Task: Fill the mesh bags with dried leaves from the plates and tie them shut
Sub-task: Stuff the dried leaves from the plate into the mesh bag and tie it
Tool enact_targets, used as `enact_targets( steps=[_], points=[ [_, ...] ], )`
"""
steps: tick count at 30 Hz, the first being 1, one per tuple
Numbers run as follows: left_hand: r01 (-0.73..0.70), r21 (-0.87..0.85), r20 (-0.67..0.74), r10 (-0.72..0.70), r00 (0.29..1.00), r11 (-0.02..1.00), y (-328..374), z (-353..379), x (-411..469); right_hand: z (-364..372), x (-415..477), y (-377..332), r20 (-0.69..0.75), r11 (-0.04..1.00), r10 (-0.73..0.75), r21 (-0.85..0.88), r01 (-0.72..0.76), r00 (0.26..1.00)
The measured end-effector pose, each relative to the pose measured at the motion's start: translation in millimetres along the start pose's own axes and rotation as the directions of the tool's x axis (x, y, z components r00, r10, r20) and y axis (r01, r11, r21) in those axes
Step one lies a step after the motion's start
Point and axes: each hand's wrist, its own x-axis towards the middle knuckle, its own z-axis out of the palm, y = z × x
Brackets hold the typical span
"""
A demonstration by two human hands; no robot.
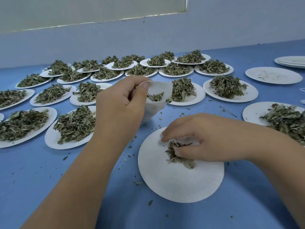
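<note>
right hand has its fingers pinched on leaves on the plate, bag sits up-left of them, mouth held open by the left hand

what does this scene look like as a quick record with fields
left hand: pinches the mesh bag rim, holding it open
mesh bag: few leaves inside, untied
right hand: grips dried leaves on the near plate
near plate: mostly bare
heaped plates: many, behind the hands
nearly empty plate: far right, by a stack
surface: blue table, leaf crumbs scattered
</note>
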Motion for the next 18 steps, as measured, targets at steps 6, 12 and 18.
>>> enact_targets(
  steps=[6,12,18],
  points=[
    [0.013,-0.001,0.005,-0.013,1.0,1.0,-1.2,0.0,-0.3,1.0,-3.8,-4.7,0.066,0.993,-0.055,0.11,0.048,0.996],
    [-0.007,0.016,0.0,0.007,1.0,1.0,1.7,-0.3,0.2,-17.6,-16.3,10.8,0.159,0.989,0.099,0.096,-0.115,0.982],
    [-0.007,0.006,0.01,0.007,1.0,1.0,1.8,-0.6,-0.2,-2.4,-9.3,8.7,0.204,0.996,0.036,0.068,-0.051,0.978]
  ],
)
